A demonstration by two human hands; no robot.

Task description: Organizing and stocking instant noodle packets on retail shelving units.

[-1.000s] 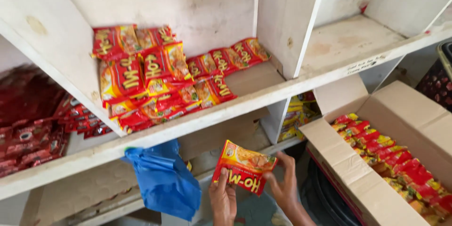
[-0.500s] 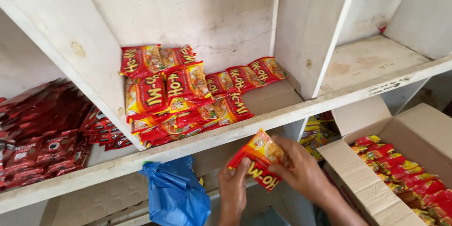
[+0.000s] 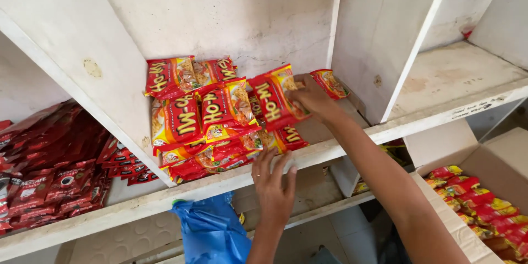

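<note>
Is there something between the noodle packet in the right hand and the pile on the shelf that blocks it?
Nothing visible blocks it. The right hand holds the red noodle packet directly over the pile of packets in that shelf compartment; the left hand rests lower, at the shelf's front edge.

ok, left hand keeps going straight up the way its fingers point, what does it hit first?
Likely the red-and-yellow noodle packets stacked at the shelf's front edge; the left hand has fingertips already right at them, though depth is unclear.
</note>
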